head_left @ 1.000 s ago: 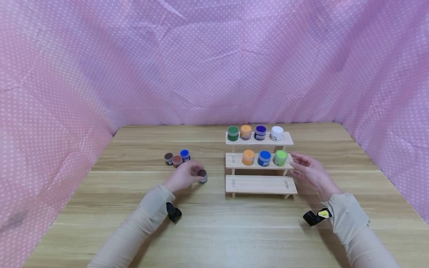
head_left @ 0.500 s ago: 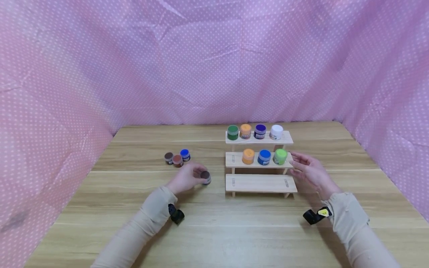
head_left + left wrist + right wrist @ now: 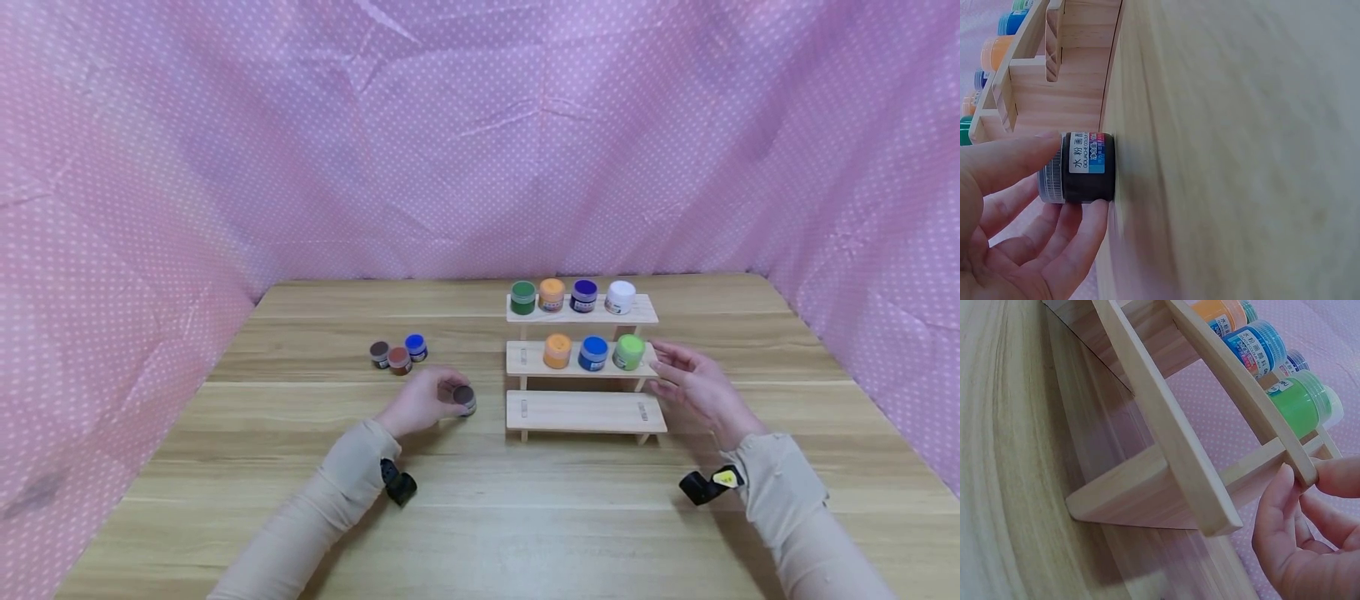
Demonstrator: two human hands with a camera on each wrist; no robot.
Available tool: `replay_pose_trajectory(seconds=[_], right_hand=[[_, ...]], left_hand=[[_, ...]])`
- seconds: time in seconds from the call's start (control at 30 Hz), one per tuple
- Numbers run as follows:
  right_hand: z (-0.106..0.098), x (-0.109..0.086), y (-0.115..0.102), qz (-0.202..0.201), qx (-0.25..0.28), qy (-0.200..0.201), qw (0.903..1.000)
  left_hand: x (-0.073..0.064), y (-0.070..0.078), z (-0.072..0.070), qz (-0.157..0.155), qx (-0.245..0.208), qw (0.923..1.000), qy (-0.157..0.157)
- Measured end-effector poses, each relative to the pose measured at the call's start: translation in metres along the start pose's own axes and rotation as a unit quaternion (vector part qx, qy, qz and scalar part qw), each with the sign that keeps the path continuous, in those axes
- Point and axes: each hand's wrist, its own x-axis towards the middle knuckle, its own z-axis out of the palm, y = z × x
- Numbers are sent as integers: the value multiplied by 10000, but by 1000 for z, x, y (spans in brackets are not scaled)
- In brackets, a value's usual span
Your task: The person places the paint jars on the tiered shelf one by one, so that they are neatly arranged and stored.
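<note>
My left hand grips a dark gouache paint jar with a clear lid, thumb on one side and fingers on the other. The jar stands upright at the tabletop, left of a three-tier wooden display stand. With thumb and fingers, my right hand pinches the right end of the stand's middle shelf. Beside it on that shelf are a light green jar, a blue jar and an orange jar. The bottom shelf bears no jars.
On the top shelf stand a dark green jar, an orange one, a purple jar and a white jar. Left of the stand, a dark brown jar, a reddish-brown jar and a blue one cluster on the wooden table.
My left hand has shifted a little to the right with the dark paint jar, towards the stand. The right hand keeps its place at the middle shelf's end.
</note>
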Motion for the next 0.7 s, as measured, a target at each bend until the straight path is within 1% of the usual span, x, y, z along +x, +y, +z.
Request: replay_pose_trajectory(seconds=[0.23, 0.4, 0.47, 0.5, 0.6, 0.7], right_hand=[[0, 0, 1, -13, 62, -10, 10000], [0, 1, 1, -37, 99, -14, 9999], [0, 1, 1, -36, 114, -15, 9999], [0, 1, 1, -32, 101, -14, 9999], [0, 1, 1, -18, 118, -15, 9999], [0, 1, 1, -25, 167, -24, 9999]], left_hand=[[1, 0, 1, -259, -89, 9996, -34], [1, -1, 0, -226, -159, 9996, 1], [0, -1, -1, -119, -223, 9997, 28], [0, 0, -1, -115, -273, 9996, 44], [0, 1, -1, -126, -395, 9990, 159], [0, 4, -1, -254, -570, 9976, 287]])
